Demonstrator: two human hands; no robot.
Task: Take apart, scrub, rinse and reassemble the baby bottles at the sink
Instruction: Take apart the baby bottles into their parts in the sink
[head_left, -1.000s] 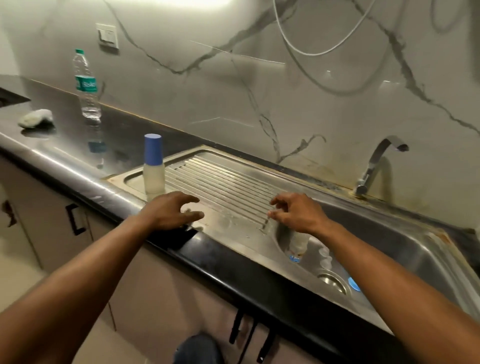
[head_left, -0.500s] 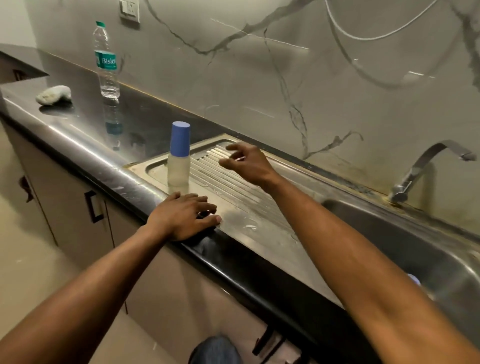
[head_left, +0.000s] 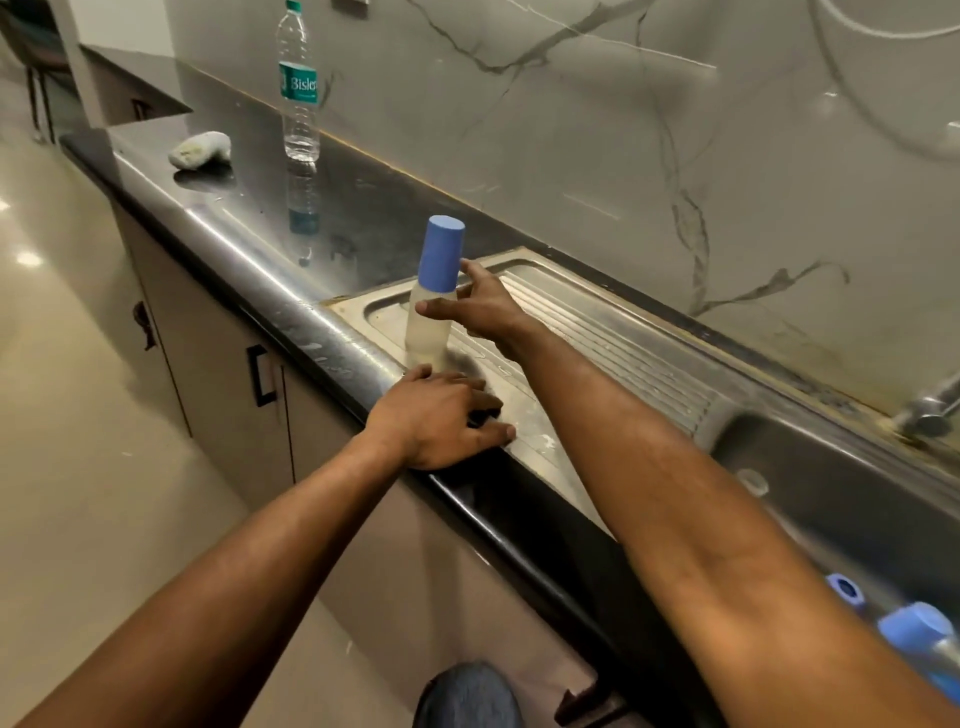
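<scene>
A baby bottle (head_left: 431, 312) with a tall blue cap (head_left: 441, 253) stands upright on the far-left end of a steel sink's ribbed drainboard (head_left: 597, 338), its long axis vertical and the capped end pointing up. The person's right hand (head_left: 478, 306) reaches across the drainboard to it, thumb lying across the clear body just below the cap and the index finger behind the cap's lower edge; the fingers (head_left: 470, 270) are spread round the bottle, and whether they have actually tightened on it cannot be told from this angle. The left hand (head_left: 436, 415) rests palm-down on the near rim of the drainboard, just in front of the bottle, fingers loosely curved and holding nothing. To the right the sink basin (head_left: 831, 483) drops away, with blue bottle parts (head_left: 914, 634) lying at its lower right, partly cut off by the frame edge. A tap (head_left: 930, 410) rises at the basin's far rim. Along the dark worktop (head_left: 363, 208) to the left stand a clear water bottle (head_left: 298, 83) with a green label and, beyond it, a pale lump (head_left: 200, 149), possibly a sponge, against a veined marble wall (head_left: 623, 130).
</scene>
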